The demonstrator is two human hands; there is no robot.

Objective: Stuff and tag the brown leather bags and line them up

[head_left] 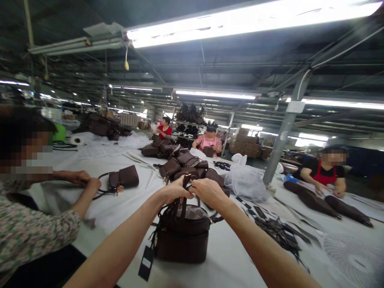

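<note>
A dark brown handbag [182, 242] stands upright on the white table in front of me, its top open and a greyish lining showing. A black hang tag [146, 263] dangles at its left side. Above the opening, my left hand [176, 189] is closed on a brown strap [180, 208] of the bag. My right hand [207, 192] pinches the same strap area close beside it, fingers bent. The fingers partly cover the strap's end and its metal fitting, so the exact grip is hidden.
Brown bags [180, 164] lie heaped just beyond my hands. At right are a clear plastic bag [247, 182], tangled black straps [276, 228], a metal post [286, 128] and a white fan [354, 256]. A co-worker's hands [90, 182] hold another bag's strap at left. Other people work farther back.
</note>
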